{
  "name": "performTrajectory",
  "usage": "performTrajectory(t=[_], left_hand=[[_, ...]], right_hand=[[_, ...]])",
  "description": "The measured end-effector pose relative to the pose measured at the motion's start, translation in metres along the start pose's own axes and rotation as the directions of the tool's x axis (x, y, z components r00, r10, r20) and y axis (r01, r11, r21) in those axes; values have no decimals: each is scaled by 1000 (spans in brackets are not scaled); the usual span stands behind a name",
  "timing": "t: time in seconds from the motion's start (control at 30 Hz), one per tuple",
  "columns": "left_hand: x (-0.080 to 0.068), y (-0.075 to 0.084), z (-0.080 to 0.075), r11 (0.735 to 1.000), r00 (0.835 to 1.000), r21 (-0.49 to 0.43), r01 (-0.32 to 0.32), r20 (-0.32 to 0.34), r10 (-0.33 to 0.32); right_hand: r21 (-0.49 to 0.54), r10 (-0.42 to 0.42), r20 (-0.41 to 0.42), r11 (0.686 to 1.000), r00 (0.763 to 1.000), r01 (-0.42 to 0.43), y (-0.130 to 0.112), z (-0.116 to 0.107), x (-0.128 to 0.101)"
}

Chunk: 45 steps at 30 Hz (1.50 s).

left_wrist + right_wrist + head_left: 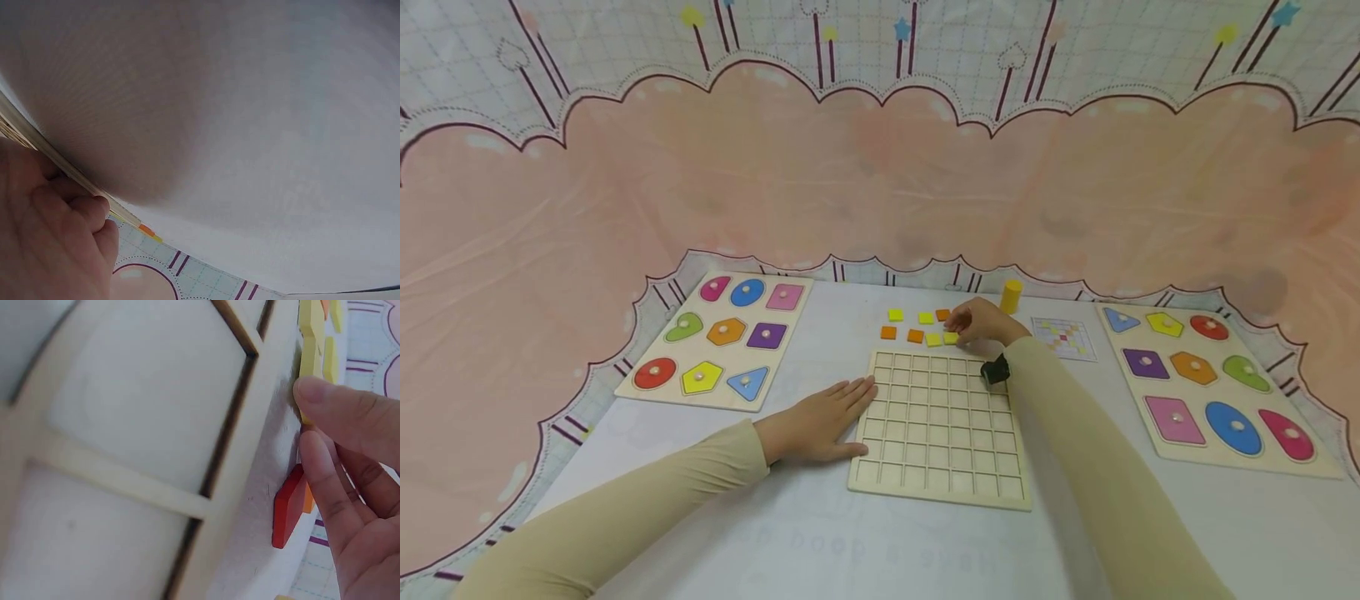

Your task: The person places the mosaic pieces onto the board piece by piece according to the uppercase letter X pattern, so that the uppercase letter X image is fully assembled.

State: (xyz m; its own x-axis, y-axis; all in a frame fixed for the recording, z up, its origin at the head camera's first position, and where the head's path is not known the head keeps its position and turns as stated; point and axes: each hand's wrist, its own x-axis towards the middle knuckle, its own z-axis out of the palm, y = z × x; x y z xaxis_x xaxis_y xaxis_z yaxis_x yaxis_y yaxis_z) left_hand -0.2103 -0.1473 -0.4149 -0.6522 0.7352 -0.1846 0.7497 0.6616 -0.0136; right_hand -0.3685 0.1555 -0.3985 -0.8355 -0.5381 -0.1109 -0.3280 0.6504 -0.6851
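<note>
My left hand (820, 421) lies flat with fingers extended, fingertips on the left edge of a wooden grid board (936, 429). In the left wrist view its fingers (90, 212) lie along that edge. Beyond the board's far edge, my right hand (981, 322) pinches a yellow square tile (309, 356) between thumb and fingers; the tile is partly hidden by the thumb. More yellow tiles (933, 340) and orange tiles (915, 336) lie just left of this hand. A red tile (289, 506) stands out below the fingertips in the right wrist view, hidden in the head view.
A yellow cylinder (1011, 297) stands behind the right hand, and a printed pattern card (1064, 338) lies to its right. Knobbed shape puzzles flank the board, one at left (752, 354) and one at right (1213, 383). A patterned cloth (880, 183) rises behind the table.
</note>
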Motion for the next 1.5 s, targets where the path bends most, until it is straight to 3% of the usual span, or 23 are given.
performTrajectory(t=[0.57,1.0,1.33,1.5], left_hand=[[1,1,2,1000,1000,4,-11,11,11],[-1,1,-1,1000,1000,8,-7,6,7],[-2,0,0,1000,1000,3,-2,5,2],[-2,0,-1,1000,1000,1,-3,0,3]], right_hand=[[25,73,-1,997,997,-73,7,-1,-2],[-127,75,-17,989,997,-77,6,1,6],[-59,34,-54,998,998,-37,9,1,-1],[34,17,-102,999,995,-14,7,-4,-8]])
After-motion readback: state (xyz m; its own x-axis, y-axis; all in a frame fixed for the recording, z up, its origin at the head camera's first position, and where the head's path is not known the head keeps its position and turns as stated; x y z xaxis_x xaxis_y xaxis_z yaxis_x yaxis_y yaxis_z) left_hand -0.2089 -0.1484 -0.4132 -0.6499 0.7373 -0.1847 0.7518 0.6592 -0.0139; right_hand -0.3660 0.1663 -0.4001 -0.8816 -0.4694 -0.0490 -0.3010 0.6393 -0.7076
